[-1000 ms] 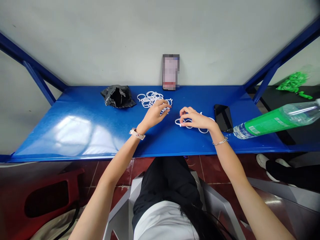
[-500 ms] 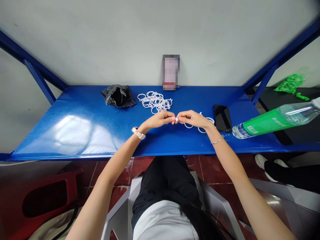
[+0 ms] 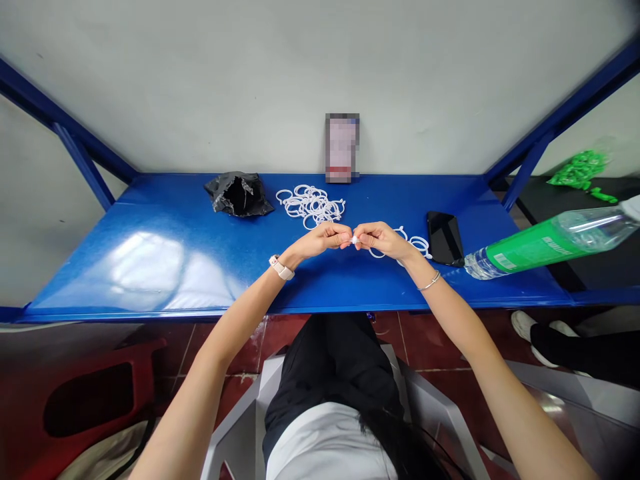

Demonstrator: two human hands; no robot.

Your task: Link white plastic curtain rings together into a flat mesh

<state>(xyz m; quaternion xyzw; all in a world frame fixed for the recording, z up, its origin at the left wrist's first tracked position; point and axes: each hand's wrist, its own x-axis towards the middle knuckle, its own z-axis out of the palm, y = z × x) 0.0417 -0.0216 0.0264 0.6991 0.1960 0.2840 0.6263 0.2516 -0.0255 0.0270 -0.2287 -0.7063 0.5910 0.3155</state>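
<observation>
L hand point(image 3: 320, 241) & R hand point(image 3: 381, 239): fingertips closed tight on one white ring point(image 3: 355, 239), probably both ends, above mid worktop point(image 3: 200, 253). Risk: it could slip from the pinch and bounce into the ring pile point(image 3: 311, 203) toward the back edge.

- A crumpled black plastic bag point(image 3: 239, 195) is laid open at the back left of the blue desk point(image 3: 165, 260).
- A small upright device point(image 3: 342, 147), its face blurred, is propped against the pale wall at the back middle.
- A black phone point(image 3: 445, 237) is laid flat on the right, its screen dark.
- A clear bottle with a green label point(image 3: 545, 243) is seen on its side, one end just beside the phone.
- Green plastic pieces point(image 3: 580, 167) are heaped on a dark surface at the far right.
- A red stool point(image 3: 95, 393) is placed on the floor below.
</observation>
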